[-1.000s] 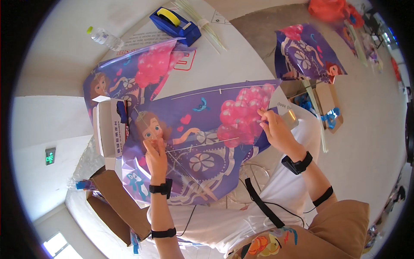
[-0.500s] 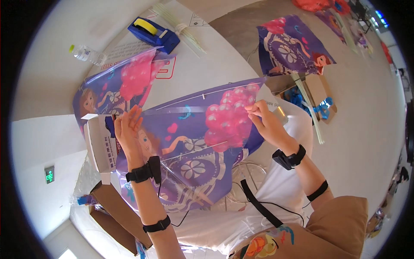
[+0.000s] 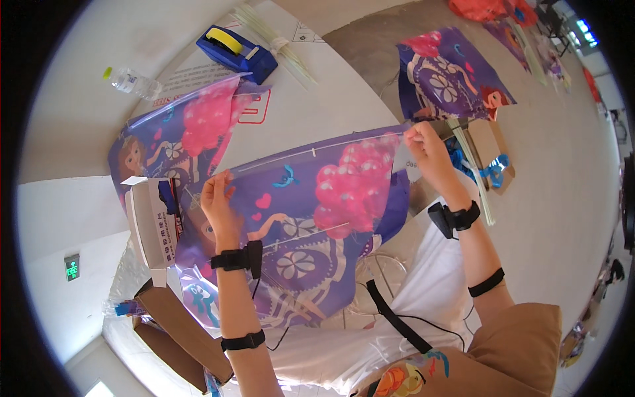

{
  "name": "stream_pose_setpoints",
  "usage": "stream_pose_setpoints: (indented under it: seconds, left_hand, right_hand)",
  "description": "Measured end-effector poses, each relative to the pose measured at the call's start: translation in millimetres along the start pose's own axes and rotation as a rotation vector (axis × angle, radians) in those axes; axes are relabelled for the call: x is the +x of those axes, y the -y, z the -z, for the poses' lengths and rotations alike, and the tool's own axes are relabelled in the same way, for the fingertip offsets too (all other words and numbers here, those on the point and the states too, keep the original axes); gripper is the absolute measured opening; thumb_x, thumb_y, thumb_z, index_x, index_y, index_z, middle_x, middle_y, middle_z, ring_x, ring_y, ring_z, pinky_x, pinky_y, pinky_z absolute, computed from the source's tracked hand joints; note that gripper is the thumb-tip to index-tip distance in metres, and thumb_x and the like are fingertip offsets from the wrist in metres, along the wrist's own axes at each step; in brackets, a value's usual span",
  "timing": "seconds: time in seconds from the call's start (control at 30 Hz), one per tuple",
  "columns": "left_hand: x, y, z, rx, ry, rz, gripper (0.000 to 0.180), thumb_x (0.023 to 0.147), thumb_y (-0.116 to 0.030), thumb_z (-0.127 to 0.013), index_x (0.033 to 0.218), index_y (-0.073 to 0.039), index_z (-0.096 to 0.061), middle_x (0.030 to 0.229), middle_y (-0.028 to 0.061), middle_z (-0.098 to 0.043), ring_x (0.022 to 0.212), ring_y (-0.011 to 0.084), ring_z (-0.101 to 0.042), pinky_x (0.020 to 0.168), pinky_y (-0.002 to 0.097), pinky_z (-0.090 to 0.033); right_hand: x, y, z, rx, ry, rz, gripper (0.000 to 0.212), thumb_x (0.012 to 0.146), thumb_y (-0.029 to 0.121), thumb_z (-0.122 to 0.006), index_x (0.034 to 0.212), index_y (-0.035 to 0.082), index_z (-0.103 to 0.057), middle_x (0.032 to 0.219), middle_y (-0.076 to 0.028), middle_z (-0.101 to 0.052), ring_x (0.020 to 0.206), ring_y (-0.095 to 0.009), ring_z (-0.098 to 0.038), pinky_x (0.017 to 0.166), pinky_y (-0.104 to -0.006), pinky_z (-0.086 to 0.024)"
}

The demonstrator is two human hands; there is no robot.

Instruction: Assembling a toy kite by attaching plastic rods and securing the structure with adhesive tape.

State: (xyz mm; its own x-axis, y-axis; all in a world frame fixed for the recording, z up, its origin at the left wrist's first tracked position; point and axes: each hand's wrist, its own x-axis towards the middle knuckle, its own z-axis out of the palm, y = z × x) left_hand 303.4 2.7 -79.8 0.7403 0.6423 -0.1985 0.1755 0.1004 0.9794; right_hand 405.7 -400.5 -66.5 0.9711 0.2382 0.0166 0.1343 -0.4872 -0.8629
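Note:
A purple printed plastic sheet (image 3: 291, 212), with a cartoon figure and pink balloons, lies before me. A thin white rod (image 3: 278, 160) runs along its far slanted edge. My left hand (image 3: 220, 202) is pinched closed at the left end of this edge. My right hand (image 3: 430, 153) pinches at the far right corner, by the balloons. Between the two hands a clear strip seems stretched along the rod; it is hard to see against the sheet. Another thin rod (image 3: 311, 233) crosses the middle of the sheet.
A blue tape dispenser (image 3: 237, 54) with a yellow core and a bundle of pale rods (image 3: 281, 46) lie far off. A similar printed sheet (image 3: 178, 129) is at left, beside an open white box (image 3: 151, 221). Farther right are another sheet (image 3: 450, 76) and a cardboard box (image 3: 499, 152).
Both hands have moved to the sheet's far edge: the left rightward, the right up and outward. The clear strip that hung between them over the sheet now appears along that edge.

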Motion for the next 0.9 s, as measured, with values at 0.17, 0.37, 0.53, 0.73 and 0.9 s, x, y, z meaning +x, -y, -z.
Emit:
stream_pose_setpoints:
  seconds: [0.17, 0.37, 0.53, 0.73, 0.9]
  left_hand:
    - [-3, 19, 1, -0.126, -0.054, 0.051, 0.011, 0.093, -0.018, -0.060, 0.093, -0.007, -0.061, 0.099, 0.0036, -0.067, 0.093, 0.0099, -0.059, 0.081, 0.0254, -0.045]
    - [-5, 21, 1, -0.137, -0.040, 0.029, 0.010, 0.093, -0.017, -0.060, 0.092, -0.007, -0.061, 0.099, 0.0033, -0.066, 0.095, 0.0099, -0.059, 0.082, 0.0252, -0.044]
    - [-5, 21, -2, -0.137, -0.035, 0.019, 0.011, 0.093, -0.017, -0.060, 0.092, -0.007, -0.061, 0.099, 0.0037, -0.066, 0.095, 0.0105, -0.059, 0.082, 0.0251, -0.044]
    - [-4, 20, 3, -0.155, -0.044, 0.016, 0.011, 0.093, -0.017, -0.061, 0.093, -0.006, -0.061, 0.098, 0.0048, -0.066, 0.095, 0.0114, -0.060, 0.082, 0.0254, -0.045]
    - [-3, 21, 5, -0.162, -0.048, 0.016, 0.011, 0.092, -0.017, -0.061, 0.094, -0.005, -0.061, 0.097, 0.0048, -0.066, 0.094, 0.0118, -0.060, 0.080, 0.0264, -0.046]
  right_hand:
    - [-6, -16, -12, -0.098, -0.065, 0.130, 0.025, 0.080, -0.009, -0.052, 0.099, 0.005, -0.045, 0.098, -0.012, -0.056, 0.094, -0.026, -0.059, 0.074, -0.0311, -0.046]
    - [-5, -18, -16, -0.089, -0.058, 0.158, 0.031, 0.074, -0.014, -0.046, 0.099, 0.004, -0.045, 0.099, -0.014, -0.056, 0.095, -0.029, -0.059, 0.081, -0.0327, -0.049]
    - [-3, -20, -15, -0.084, -0.053, 0.185, 0.035, 0.072, -0.015, -0.045, 0.102, 0.004, -0.045, 0.102, -0.014, -0.057, 0.095, -0.030, -0.059, 0.083, -0.0338, -0.049]
    - [-2, -13, -15, -0.109, -0.036, 0.160, 0.035, 0.073, -0.014, -0.045, 0.102, 0.005, -0.046, 0.102, -0.012, -0.058, 0.096, -0.028, -0.058, 0.082, -0.0329, -0.048]
    - [-6, -10, -14, -0.078, -0.042, 0.138, 0.029, 0.076, -0.009, -0.050, 0.102, 0.005, -0.048, 0.099, -0.010, -0.057, 0.094, -0.025, -0.058, 0.079, -0.0299, -0.046]
